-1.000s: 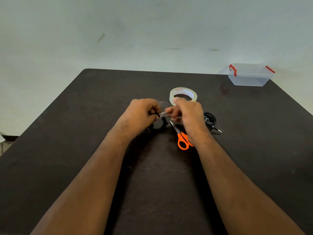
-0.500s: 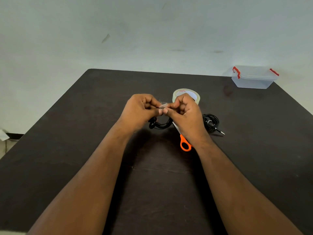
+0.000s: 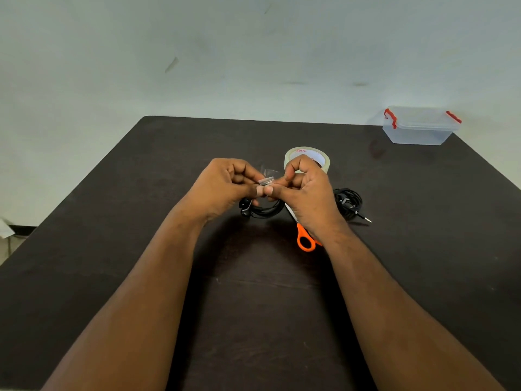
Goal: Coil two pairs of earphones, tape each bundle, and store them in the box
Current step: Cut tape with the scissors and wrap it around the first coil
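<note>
My left hand (image 3: 225, 186) and my right hand (image 3: 306, 191) meet above the table's middle, thumbs touching. Between them they pinch a coiled black earphone bundle (image 3: 263, 211), whose loop hangs below the fingers. A strip of clear tape (image 3: 266, 181) sits at the top of the bundle between my fingertips. A second black earphone coil (image 3: 349, 203) lies on the table to the right, its jack pointing right. The clear tape roll (image 3: 307, 156) stands just behind my right hand. A clear box with red clips (image 3: 420, 125), its lid on, sits at the far right corner.
Orange-handled scissors (image 3: 306, 241) lie on the dark table (image 3: 141, 221) under my right wrist, blades partly hidden. A pale wall rises behind the table's far edge. The table's left edge drops off toward the floor.
Both hands have closed together over the bundle and lifted slightly. The tape strip, loose between the fingers before, now lies pressed around the coil's top.
</note>
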